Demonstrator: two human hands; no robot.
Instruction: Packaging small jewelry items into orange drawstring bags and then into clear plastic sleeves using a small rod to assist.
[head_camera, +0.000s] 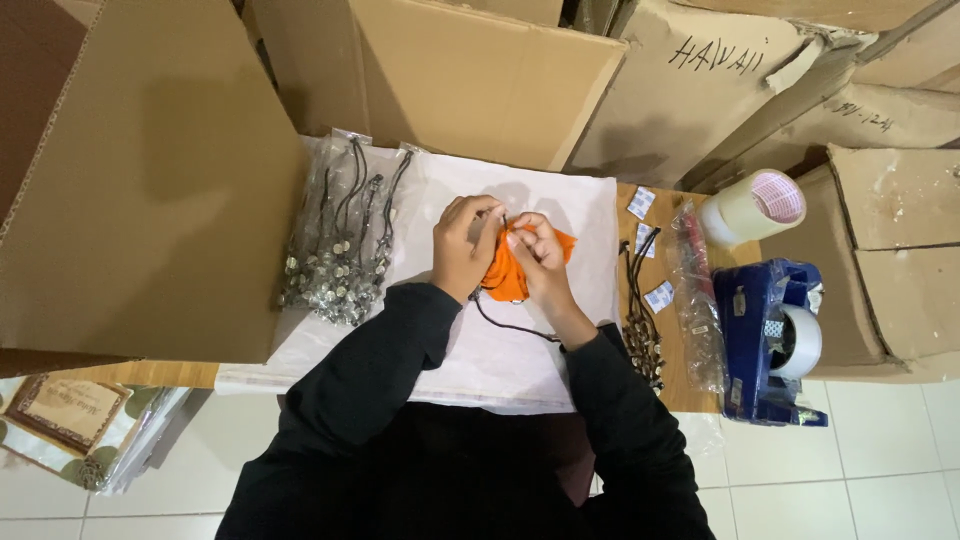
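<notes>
Nearest the camera, two black-sleeved arms reach forward from the body and converge over a sheet of white paper (480, 360) spread on the wooden tabletop (680, 385). Both wrists angle inward, so the hands meet at the sheet's centre. On the left, the left hand (465, 245) is curled with its fingers bent down and pinched closed on a small orange fabric pouch (505, 275); on the right, the right hand (537, 255) mirrors it, fingertips closed on the pouch's upper edge. That pouch sits squeezed between the two palms, mostly covered by them, and a thin black cord (510, 325) trails from under it toward the body. Whether the fingers also pinch the cord itself is hard to tell, as the knuckles hide it.

Just right of the paper lies a loose bunch of black-corded metal charms (642, 335), beside a clear plastic bag (697, 300) and small white sachets (640, 203). Further right stands a blue tape dispenser (765, 340), with a roll of clear packing tape (752, 205) behind it. Left of the hands, clear bags of corded silver charms (340, 245) rest on the paper's edge. Beyond everything, brown cardboard boxes (480, 75) wall in the work area.
</notes>
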